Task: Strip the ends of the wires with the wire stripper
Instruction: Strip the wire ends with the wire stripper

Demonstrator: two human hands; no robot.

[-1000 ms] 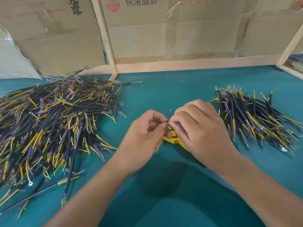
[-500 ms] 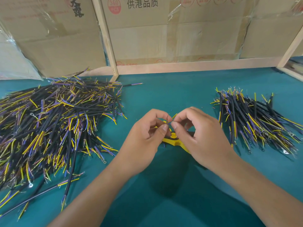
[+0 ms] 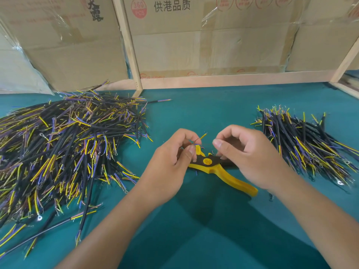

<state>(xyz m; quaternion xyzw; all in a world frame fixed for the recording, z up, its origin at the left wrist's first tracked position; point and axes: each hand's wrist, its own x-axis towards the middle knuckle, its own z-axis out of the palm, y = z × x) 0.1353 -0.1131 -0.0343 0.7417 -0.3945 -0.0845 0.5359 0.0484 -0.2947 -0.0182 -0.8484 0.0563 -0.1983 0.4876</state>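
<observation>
Here the left hand [image 3: 171,162] pinches a short wire [image 3: 201,138] whose yellow tip points up and right. The right hand [image 3: 250,156] hovers curled, seemingly empty. Beneath them the wire stripper [image 3: 217,167] lies on the counter [image 3: 194,113], handles running toward the lower right.

my left hand [image 3: 171,164] pinching thin multicoloured wire [image 3: 198,141], my right hand [image 3: 250,154] curled just beside, yellow-handled wire stripper [image 3: 223,171] flat on teal table [image 3: 194,113], wire piles both sides

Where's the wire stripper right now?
In the head view the wire stripper lies on the teal table at centre, under and between the left hand and right hand, neither holding it.
</observation>
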